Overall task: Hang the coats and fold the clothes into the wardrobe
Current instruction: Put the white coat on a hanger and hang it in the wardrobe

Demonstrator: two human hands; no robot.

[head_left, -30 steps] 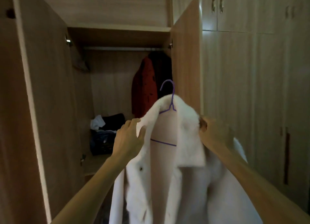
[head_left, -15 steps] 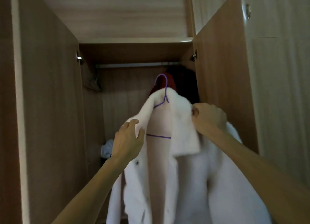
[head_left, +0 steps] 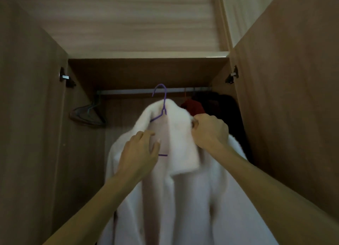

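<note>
A fluffy white coat (head_left: pixel 185 189) hangs on a purple wire hanger (head_left: pixel 161 101) that I hold up inside the open wardrobe. The hanger's hook is level with the metal rail (head_left: pixel 128 92) and overlaps it; I cannot tell whether it rests on the rail. My right hand (head_left: pixel 211 131) grips the coat's right shoulder and collar. My left hand (head_left: pixel 139 153) lies against the left lapel with loosened, blurred fingers, and its grip is unclear.
A red coat (head_left: pixel 192 106) and a dark coat (head_left: pixel 225 112) hang at the rail's right end. Several empty hangers (head_left: pixel 88 114) hang at the left end. Open wardrobe doors (head_left: pixel 33 134) flank me on both sides.
The coat and hanger have risen from chest height up to the rail. My view has tilted upward and closer. My left hand's fingers have loosened on the lapel.
</note>
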